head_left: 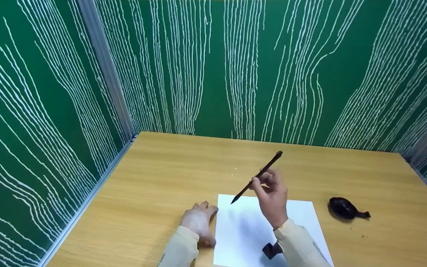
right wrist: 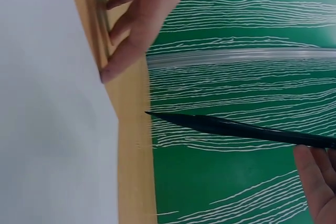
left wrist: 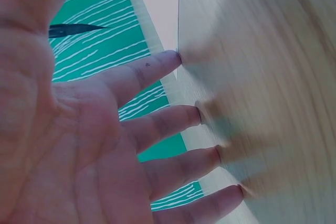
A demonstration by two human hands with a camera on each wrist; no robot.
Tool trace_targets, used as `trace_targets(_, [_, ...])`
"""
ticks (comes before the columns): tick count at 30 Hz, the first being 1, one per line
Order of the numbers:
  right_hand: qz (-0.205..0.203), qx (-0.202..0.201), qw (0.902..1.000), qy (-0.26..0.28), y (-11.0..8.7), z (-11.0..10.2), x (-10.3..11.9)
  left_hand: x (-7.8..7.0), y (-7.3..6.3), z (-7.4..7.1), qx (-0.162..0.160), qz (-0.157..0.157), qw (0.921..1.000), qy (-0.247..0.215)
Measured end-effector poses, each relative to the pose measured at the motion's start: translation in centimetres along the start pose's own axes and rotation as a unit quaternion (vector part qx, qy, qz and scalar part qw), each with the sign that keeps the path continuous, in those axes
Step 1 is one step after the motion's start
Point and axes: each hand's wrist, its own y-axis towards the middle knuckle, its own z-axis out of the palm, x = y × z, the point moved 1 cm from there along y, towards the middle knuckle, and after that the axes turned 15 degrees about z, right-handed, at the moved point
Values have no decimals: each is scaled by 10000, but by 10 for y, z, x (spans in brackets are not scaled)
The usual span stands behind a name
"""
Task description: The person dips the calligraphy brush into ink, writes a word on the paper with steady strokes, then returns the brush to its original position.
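A dark brush (head_left: 266, 168) with a pointed tip is pinched between the thumb and fingers of my right hand (head_left: 274, 196). It slants down to the left, its tip above the upper part of a white sheet of paper (head_left: 232, 233). In the right wrist view the brush (right wrist: 236, 128) shows side-on, its tip apart from the paper (right wrist: 47, 119). My left hand (head_left: 198, 219) rests at the paper's left edge. In the left wrist view its fingers (left wrist: 144, 74) are spread and fairly straight, their tips touching the wooden table (left wrist: 278, 87).
A small black dish with a short handle (head_left: 343, 208) stands on the table (head_left: 154, 178) right of the paper. A dark object (head_left: 271, 250) shows beside the right wrist. Green walls (head_left: 213, 74) with white wavy lines enclose the table's back and sides.
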Motion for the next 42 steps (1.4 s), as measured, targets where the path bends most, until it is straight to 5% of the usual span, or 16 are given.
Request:
trace_targets(8, [-170, 69, 9997, 137, -6, 7, -11, 20, 16, 22, -93, 68, 9998, 158])
trace_targets(18, [-855, 197, 9961, -42, -12, 12, -20, 38, 29, 43, -232, 224, 9987, 406])
trace_targets(32, [-998, 375, 9942, 163, -10, 14, -27, 26, 21, 29, -101, 85, 9994, 314])
trace_targets(42, [-1108, 477, 9926, 112, -10, 16, -29, 35, 29, 38, -110, 103, 9992, 376])
